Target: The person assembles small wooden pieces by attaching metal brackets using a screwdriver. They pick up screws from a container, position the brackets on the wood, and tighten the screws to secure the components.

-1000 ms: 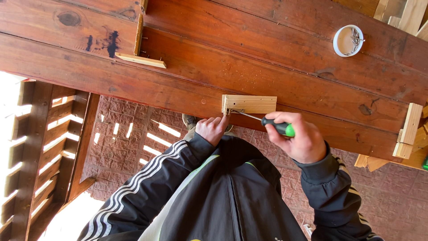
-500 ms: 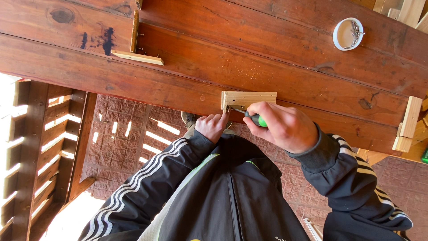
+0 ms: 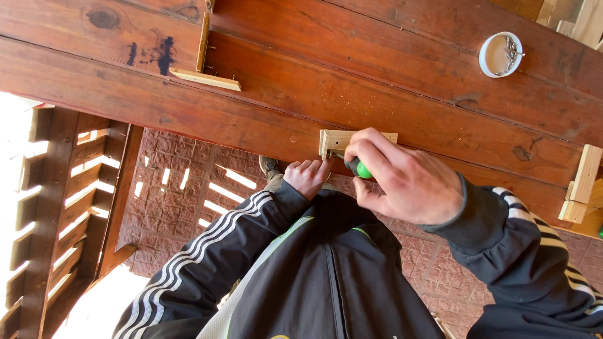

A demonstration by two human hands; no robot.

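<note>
Compared with a moment ago, the right hand (image 3: 405, 182) has come closer to the small wooden block (image 3: 342, 141) and now covers most of the tool, so only the green end of the screwdriver handle (image 3: 362, 169) shows between the fingers. The right fingers are curled tight around this handle, with the knuckles pointing to the block; the metal shaft is hidden behind the hand.

The left hand (image 3: 308, 177) is just below the block, at the table edge. Its fingers are bent, and the fingertips touch the lower left corner of the block, pressing it to the edge. It holds nothing else.

The block is pale wood and sits at the near edge of the dark red-brown plank table (image 3: 282, 81), between the two hands. Further out on the table lies a thin wooden T-shaped piece (image 3: 204, 75) with small nails, well apart to the left. A round white lid (image 3: 500, 55) with some screws inside stands far to the right. Another pale wooden piece (image 3: 581, 185) is fixed at the right edge of the table. Under the table a brick floor (image 3: 182, 207) is visible.
</note>
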